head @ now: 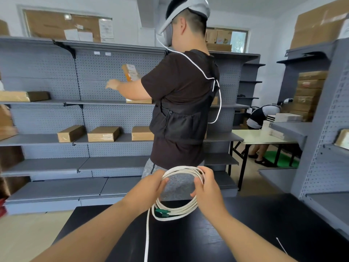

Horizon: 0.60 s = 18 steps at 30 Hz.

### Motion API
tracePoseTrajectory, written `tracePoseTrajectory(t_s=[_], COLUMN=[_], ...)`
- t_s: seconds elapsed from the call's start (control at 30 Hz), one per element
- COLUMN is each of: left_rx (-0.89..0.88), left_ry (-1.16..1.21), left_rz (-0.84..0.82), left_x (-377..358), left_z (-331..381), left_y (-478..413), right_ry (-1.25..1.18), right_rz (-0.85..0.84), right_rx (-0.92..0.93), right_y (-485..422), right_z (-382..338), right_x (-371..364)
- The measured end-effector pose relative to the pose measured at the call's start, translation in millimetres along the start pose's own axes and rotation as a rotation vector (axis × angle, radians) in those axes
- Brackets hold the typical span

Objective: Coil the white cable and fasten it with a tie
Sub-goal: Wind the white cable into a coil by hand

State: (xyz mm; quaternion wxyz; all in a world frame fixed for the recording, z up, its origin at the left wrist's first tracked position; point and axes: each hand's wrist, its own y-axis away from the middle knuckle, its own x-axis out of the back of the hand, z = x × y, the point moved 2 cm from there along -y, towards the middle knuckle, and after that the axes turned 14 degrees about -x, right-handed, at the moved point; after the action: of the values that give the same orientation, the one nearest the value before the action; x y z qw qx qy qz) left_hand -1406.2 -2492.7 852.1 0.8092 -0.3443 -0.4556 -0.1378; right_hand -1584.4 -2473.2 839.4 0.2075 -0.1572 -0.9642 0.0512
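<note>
Two hands at lower centre, left hand (151,184) and right hand (207,188); one white cable (181,168); one tie (281,246) lower right. Two other people, standing person (181,95) centre, bent-over person (264,114) right. Three brown boxes (103,133) in one row, middle left.

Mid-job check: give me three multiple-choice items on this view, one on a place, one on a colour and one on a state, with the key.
1. Where does the thin white strip lie?
A) on the black table
B) on a grey shelf
C) on the floor

2. What colour is the small part in the lower loops of the white cable?
A) red
B) green
C) black

3. How is the white cable now?
A) flat on the table
B) fully uncoiled
C) looped and held, one tail hanging

Key:
1 A, it lies on the tabletop right of the right forearm.
2 B, it shows green against the white loops.
3 C, the left hand and right hand grip the loops' sides while the tail drops.
</note>
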Motion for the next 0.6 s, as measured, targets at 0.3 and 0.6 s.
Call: tracePoseTrajectory(t_s=[0.3,0.6], left_rx=[-0.065,0.032], left_ry=[-0.175,0.170], left_rz=[-0.100,-0.021], left_x=[9.3,13.2], left_z=[7.9,7.7], left_y=[-4.9,-5.6], right_ry=[0.358,0.469], right_rz=[-0.121,-0.120], right_rx=[0.184,0.203], right_y=[-1.4,-3.2], right_z=[-10.0,-19.6], right_x=[3.6,0.7])
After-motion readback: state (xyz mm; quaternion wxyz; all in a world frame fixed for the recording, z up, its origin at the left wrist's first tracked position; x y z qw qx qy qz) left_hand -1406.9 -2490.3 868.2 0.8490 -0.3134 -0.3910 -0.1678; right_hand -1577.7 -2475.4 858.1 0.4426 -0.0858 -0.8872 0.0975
